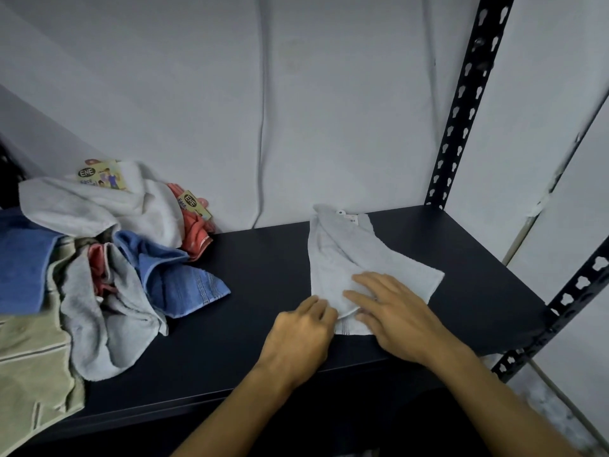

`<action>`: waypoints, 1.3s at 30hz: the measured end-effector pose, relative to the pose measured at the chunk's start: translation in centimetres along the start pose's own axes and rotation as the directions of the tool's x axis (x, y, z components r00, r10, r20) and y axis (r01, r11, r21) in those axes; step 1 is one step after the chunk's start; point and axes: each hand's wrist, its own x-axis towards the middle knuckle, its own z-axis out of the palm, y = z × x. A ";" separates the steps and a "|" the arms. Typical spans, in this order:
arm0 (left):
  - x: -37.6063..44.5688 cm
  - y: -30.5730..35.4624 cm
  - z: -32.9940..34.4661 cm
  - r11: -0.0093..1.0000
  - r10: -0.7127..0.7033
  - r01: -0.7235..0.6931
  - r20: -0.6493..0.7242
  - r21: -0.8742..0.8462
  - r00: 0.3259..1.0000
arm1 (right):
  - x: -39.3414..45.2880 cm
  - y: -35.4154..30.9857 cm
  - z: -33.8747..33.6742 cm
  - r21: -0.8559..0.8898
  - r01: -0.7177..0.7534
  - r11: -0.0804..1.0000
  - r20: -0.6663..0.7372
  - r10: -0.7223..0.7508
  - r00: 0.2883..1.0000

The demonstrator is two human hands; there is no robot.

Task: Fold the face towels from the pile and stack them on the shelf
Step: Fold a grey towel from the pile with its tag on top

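Right hand point(393, 316) flat on grey towel point(342, 258); left hand point(301, 334) pinches its edge; towel pile point(108, 258) left on shelf point(263, 275).

Grey towel point(349, 258): partly folded, lying flat on the right of the shelf point(263, 265).
Pile point(108, 258): crumpled white, blue, red, grey and green towels, on the shelf's left.
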 end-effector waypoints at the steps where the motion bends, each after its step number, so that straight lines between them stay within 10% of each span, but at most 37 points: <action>1: -0.2 0.2 0.0 1.000 -0.013 0.013 -0.016 -0.008 1.000 | -0.1 -0.3 0.2 0.006 0.023 1.000 -0.005 -0.023 1.000; 9: -0.4 0.5 0.0 0.994 0.055 -0.067 -0.133 -0.087 0.990 | -0.3 -1.7 1.1 0.189 -0.156 0.970 -0.233 0.198 0.952; 15: -0.5 0.5 -0.3 0.986 0.156 -0.162 -0.117 -0.045 0.981 | -0.7 -1.9 0.6 0.011 -0.041 0.999 -0.435 0.042 0.900; 25: -1.9 -2.7 0.0 0.972 0.021 -0.044 -0.104 -0.232 0.994 | -2.3 -1.7 -1.3 -0.005 -0.017 1.000 -0.086 0.017 0.996; 34: 0.5 -4.5 0.0 0.895 -0.221 0.290 0.228 -0.339 0.948 | -0.1 -4.3 -2.4 0.242 -0.077 0.967 0.209 0.026 0.978; 39: 1.1 -4.2 0.7 0.884 -0.240 0.320 0.255 -0.341 0.936 | -0.3 -4.3 -1.1 0.243 -0.073 0.967 0.072 0.057 0.996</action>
